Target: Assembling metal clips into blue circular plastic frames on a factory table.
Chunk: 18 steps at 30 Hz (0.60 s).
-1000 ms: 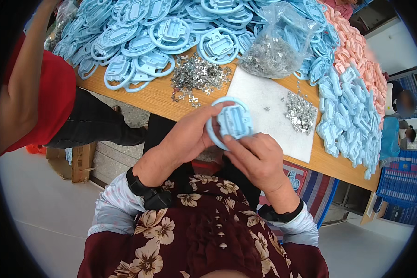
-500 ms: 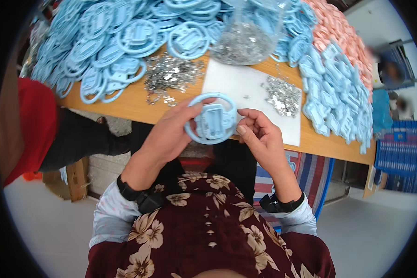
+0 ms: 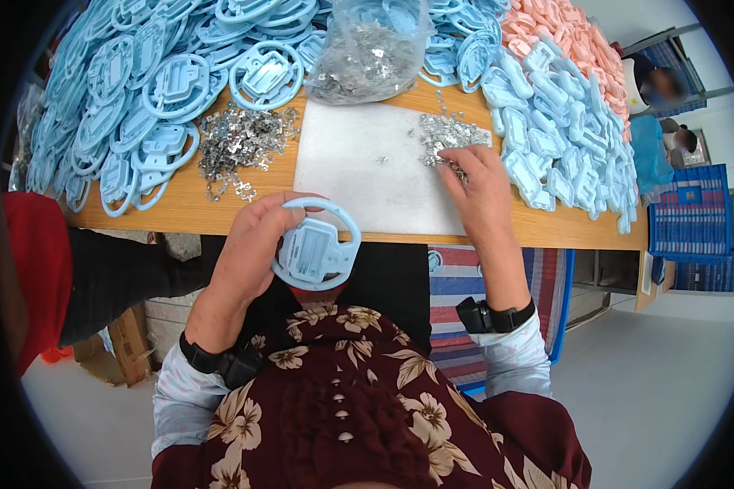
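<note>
My left hand [image 3: 249, 248] grips the rim of a light-blue round plastic part [image 3: 311, 251] with a rectangular recess in its middle, held in front of the table edge. My right hand [image 3: 483, 196] is at the right side of a white sheet [image 3: 342, 175]. Its fingers are bent and close together, with the tips in a small pile of silvery metal pieces [image 3: 444, 134]. What sits between those fingertips is too small to make out. A few loose metal bits [image 3: 382, 160] lie mid-sheet.
Blue ring-shaped parts [image 3: 179, 85] are heaped at left and back. A larger metal-piece pile [image 3: 240, 147] lies left of the sheet, a clear bag of metal pieces [image 3: 367, 65] behind it. Blue oblong parts [image 3: 554, 122] and pink parts [image 3: 579, 49] cover the right. A person's red sleeve [image 3: 37, 269] is at left.
My right hand has moved from beside the blue part out to the small metal pile. My left hand, still holding the part, has come lower and tilted it. The view has shifted a little.
</note>
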{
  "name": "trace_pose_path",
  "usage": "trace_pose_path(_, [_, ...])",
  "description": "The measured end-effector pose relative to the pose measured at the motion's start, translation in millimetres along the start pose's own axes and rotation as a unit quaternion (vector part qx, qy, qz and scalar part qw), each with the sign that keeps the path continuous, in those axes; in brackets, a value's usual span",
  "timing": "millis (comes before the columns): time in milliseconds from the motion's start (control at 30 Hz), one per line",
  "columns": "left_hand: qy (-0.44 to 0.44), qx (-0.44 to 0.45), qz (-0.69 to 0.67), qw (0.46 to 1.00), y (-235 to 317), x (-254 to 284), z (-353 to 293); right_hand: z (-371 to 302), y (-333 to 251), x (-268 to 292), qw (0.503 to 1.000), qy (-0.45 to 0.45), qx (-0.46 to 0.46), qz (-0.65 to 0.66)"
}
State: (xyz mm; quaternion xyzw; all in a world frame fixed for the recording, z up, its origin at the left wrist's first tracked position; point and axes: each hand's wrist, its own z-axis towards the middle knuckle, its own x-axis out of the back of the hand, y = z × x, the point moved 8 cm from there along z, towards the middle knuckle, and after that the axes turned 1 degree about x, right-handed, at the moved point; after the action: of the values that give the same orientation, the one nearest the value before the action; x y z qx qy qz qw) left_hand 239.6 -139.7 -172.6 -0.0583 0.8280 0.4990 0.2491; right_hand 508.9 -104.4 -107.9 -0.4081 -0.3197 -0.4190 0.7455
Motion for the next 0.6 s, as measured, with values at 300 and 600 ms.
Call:
trace_pose_path(300, [-0.009, 0.01, 0.024, 1.0, -1, -9, 0, 13, -9, -17, 0.995, -0.062, 0.068, -0.042])
trace_pose_path(600, [-0.038, 0.02, 0.029, 0.999, -8, -18, 5, 13, -6, -12, 0.996, -0.046, 0.062, -0.033])
